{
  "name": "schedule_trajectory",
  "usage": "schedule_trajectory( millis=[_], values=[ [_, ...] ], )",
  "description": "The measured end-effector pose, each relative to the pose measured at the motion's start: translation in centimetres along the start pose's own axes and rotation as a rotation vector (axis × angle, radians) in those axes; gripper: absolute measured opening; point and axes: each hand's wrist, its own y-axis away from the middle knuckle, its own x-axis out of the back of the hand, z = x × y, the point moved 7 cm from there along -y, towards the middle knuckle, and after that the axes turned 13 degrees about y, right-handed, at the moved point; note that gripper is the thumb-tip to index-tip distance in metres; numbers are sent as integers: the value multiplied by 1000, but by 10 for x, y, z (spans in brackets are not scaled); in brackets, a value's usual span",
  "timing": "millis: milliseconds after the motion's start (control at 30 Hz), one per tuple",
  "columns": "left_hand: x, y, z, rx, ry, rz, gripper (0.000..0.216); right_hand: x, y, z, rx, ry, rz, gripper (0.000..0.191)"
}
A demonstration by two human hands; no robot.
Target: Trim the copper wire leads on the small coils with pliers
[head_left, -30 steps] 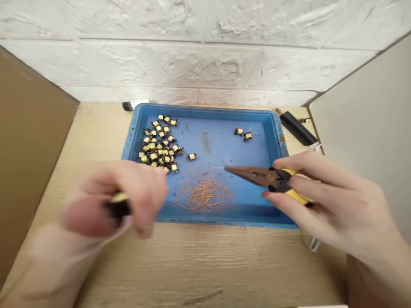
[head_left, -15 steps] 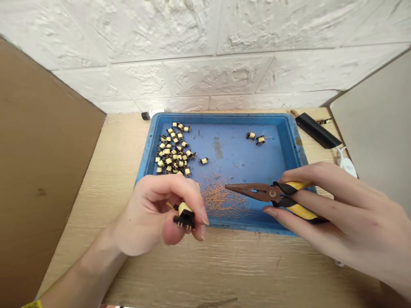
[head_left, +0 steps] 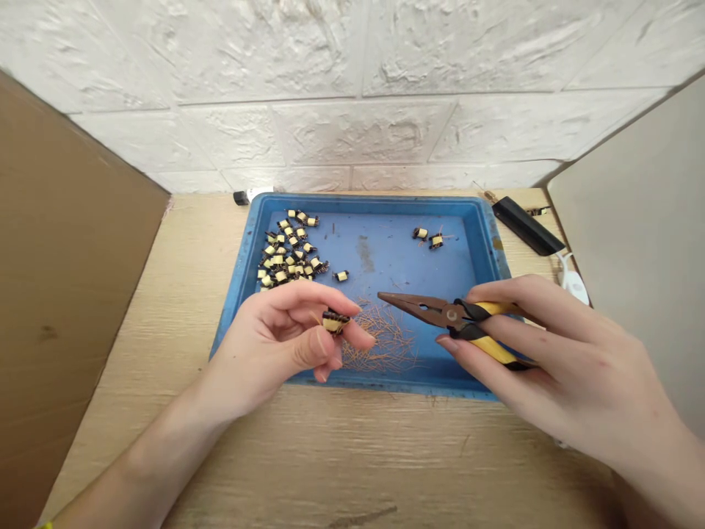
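Between the thumb and fingers of my left hand (head_left: 291, 330) is a small transformer (head_left: 333, 321), black with a yellow tape band, a thin wire end sticking out on its left. My right hand (head_left: 573, 360) grips long-nose pliers (head_left: 452, 316) by their yellow and black handles, the brownish jaws pointing left toward the transformer but apart from it. Below both hands lies a blue tray (head_left: 363, 204). Clipped copper-coloured wire pieces (head_left: 382, 338) are heaped near its front edge, partly behind my left fingers.
Many similar transformers (head_left: 286, 253) crowd the tray's left side; one (head_left: 341, 276) lies apart, and two (head_left: 428, 236) sit at the back right. A black-handled tool (head_left: 527, 225) with a white cord rests right of the tray. A cardboard panel (head_left: 66, 257) stands at left.
My left hand has moved up and turned the transformer, so its yellow band now faces me and its pins no longer point down in view. The pliers have shifted slightly up and left.
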Motion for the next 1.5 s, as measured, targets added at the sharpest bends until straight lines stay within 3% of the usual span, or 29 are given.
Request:
schedule_trajectory(
  millis=[267, 367, 467, 633, 800, 933, 1133, 1233, 1500],
  values=[
    [-5, 1, -8, 133, -86, 101, 27, 0, -4, -10, -160, -112, -5, 27],
    [-8, 3, -14, 146, -110, 81, 22, 1, -6, -20, -235, -224, 5, 20],
    [-12, 3, -18, 130, -160, 67, 20, 1, -6, -28, -283, -295, 70, 13],
    [-21, 0, -16, 52, -299, 38, 39, -5, -5, -40, -251, -376, 127, 10],
    [-17, 1, -17, 46, -380, 46, 21, -7, -7, -48, -237, -358, 160, 12],
    [-13, 3, -17, 23, -425, 44, 20, -8, -8, -50, -207, -389, 169, 16],
    [-20, 1, -14, 5, -375, 40, 11, -12, -8, -42, -323, -499, 136, 17],
    [-19, 3, -15, -19, -338, 81, 20, -15, -9, -40, -382, -551, 95, 14],
    [-16, 6, -14, -51, -350, 75, 20, -19, -10, -38, -383, -641, 40, 7]
  ],
)
